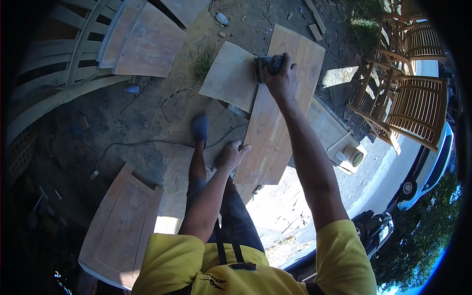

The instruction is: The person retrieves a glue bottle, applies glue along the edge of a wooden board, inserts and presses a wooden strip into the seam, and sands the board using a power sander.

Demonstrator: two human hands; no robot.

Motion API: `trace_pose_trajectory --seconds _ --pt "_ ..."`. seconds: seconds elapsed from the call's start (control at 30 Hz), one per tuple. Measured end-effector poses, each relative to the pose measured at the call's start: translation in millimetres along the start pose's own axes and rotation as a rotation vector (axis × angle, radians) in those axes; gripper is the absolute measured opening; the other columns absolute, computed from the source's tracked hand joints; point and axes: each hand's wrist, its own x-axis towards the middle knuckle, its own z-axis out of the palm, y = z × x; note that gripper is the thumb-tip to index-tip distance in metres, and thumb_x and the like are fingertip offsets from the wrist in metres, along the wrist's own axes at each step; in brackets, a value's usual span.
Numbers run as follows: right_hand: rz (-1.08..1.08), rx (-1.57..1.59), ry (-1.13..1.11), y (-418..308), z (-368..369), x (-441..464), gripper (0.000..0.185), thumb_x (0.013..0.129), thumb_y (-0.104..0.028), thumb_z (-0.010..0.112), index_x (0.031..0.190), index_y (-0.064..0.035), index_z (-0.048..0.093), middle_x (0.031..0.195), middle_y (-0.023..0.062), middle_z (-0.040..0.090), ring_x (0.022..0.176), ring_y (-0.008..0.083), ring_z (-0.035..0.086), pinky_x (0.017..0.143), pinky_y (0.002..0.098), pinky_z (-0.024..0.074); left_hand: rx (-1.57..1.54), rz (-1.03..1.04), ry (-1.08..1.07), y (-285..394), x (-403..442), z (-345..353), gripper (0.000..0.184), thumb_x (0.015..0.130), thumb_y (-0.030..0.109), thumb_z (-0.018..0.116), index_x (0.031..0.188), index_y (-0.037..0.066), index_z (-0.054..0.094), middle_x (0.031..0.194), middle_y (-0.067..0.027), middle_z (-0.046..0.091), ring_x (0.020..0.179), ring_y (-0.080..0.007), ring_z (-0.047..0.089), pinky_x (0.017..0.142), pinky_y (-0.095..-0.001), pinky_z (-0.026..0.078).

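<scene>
My right hand [281, 83] is wrapped around a dark power sander [268, 62], which rests on the far left part of a long wooden board [275, 128]. My left hand [233, 156] grips the board's near left edge, thumb on top and fingers mostly tucked at the side. The board lies at a slant in front of my legs, with reddish-brown grain. A paler wooden panel [231, 76] sits against its far left side. Under the board's right side, another light surface [324, 123] shows in part.
A cable [147, 142] runs across the dirt ground past my foot. An open tin [353, 155] stands to the right. Wooden chairs [418, 103] are at the far right. Panels lean at upper left [150, 42], and a framed panel [120, 231] lies at lower left.
</scene>
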Motion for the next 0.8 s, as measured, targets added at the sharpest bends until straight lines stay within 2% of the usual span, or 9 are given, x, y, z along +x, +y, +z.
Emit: trace_pose_trajectory --seconds 0.1,0.2,0.3,0.37,0.47,0.57,0.63,0.8 --pt "0.045 0.003 0.047 -3 -5 20 0.081 0.086 -0.041 0.08 0.15 -0.0118 0.041 0.12 0.0271 0.057 0.088 0.0511 0.07 0.075 0.0584 0.0592 0.019 0.013 0.033 0 1 3 0.055 0.093 0.053 0.076 0.09 -0.001 0.068 0.086 -0.0234 0.073 0.084 -0.0441 0.072 0.075 -0.0501 0.054" --pt "0.017 0.025 -0.036 10 -8 -28 0.08 0.086 -0.041 0.081 0.15 -0.0117 0.043 0.12 0.0272 0.056 0.09 0.0509 0.07 0.074 0.0588 0.0598 -0.001 0.003 0.013 4 1 1 0.056 0.093 0.054 0.075 0.09 -0.001 0.067 0.088 -0.025 0.073 0.084 -0.0453 0.071 0.075 -0.051 0.054" --pt "-0.079 -0.004 -0.131 21 -9 -91 0.084 0.084 -0.037 0.083 0.153 -0.0128 0.042 0.12 0.028 0.055 0.089 0.0509 0.071 0.067 0.058 0.0612 0.014 -0.003 -0.004 8 4 -1 0.058 0.094 0.056 0.074 0.091 -0.002 0.067 0.091 -0.0275 0.072 0.088 -0.0466 0.071 0.077 -0.0521 0.054" --pt "-0.086 -0.001 -0.166 24 -11 -98 0.082 0.084 -0.038 0.083 0.151 -0.0131 0.043 0.12 0.0286 0.055 0.089 0.0508 0.071 0.067 0.0583 0.0607 0.045 -0.029 -0.028 7 0 -1 0.059 0.094 0.057 0.073 0.092 -0.002 0.066 0.092 -0.0286 0.072 0.09 -0.0473 0.071 0.078 -0.0527 0.054" --pt "-0.058 -0.007 -0.068 17 -4 -51 0.082 0.083 -0.04 0.083 0.15 -0.013 0.044 0.119 0.0286 0.056 0.089 0.0511 0.071 0.069 0.0587 0.06 0.01 -0.057 -0.08 19 -1 -8 0.061 0.094 0.058 0.072 0.097 -0.002 0.068 0.096 -0.0289 0.073 0.096 -0.0475 0.071 0.082 -0.0532 0.054" --pt "0.035 -0.003 0.033 3 -3 19 0.08 0.085 -0.041 0.081 0.149 -0.0127 0.043 0.119 0.0295 0.057 0.086 0.051 0.071 0.074 0.0583 0.059 0.054 -0.045 -0.024 20 -5 -8 0.062 0.094 0.059 0.072 0.103 -0.002 0.07 0.1 -0.0293 0.074 0.1 -0.0484 0.071 0.086 -0.0528 0.055" --pt "0.083 -0.023 0.071 4 -3 41 0.082 0.084 -0.041 0.082 0.149 -0.0122 0.042 0.118 0.0296 0.057 0.089 0.0513 0.07 0.077 0.0583 0.0584 0.01 -0.094 -0.118 21 -1 -9 0.065 0.095 0.061 0.07 0.111 -0.002 0.07 0.108 -0.0299 0.074 0.105 -0.0488 0.07 0.09 -0.0524 0.055" --pt "0.03 0.054 -0.001 19 -11 -30 0.08 0.085 -0.036 0.082 0.151 -0.0116 0.042 0.118 0.03 0.056 0.093 0.0523 0.068 0.079 0.0587 0.0574 -0.039 -0.092 -0.081 28 11 7 0.076 0.095 0.065 0.067 0.123 -0.006 0.067 0.113 -0.0328 0.072 0.109 -0.0486 0.07 0.094 -0.0517 0.056"
